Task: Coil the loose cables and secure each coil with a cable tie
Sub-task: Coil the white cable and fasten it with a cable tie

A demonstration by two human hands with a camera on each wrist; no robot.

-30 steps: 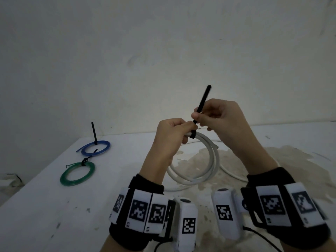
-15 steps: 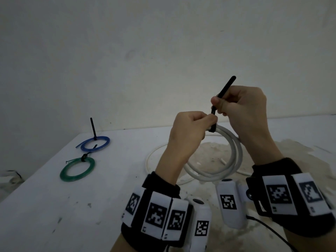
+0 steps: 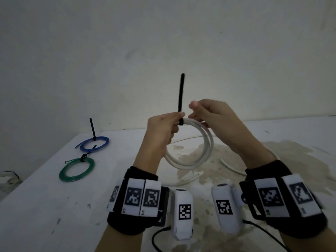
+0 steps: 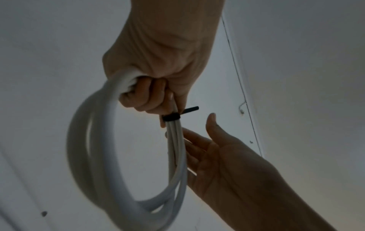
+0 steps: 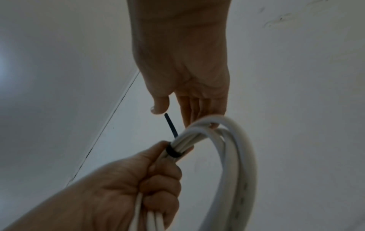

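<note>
Gripping white coil (image 3: 190, 157), left hand (image 3: 161, 131) fisted; right hand (image 3: 212, 115) open-fingered.

Left of the grip we see a white stained table (image 3: 54, 206) bearing a tied blue cable coil (image 3: 94, 144), a tied green cable coil (image 3: 77, 170) nearer us, and loose white cable (image 3: 231, 168) beneath our hands.
</note>
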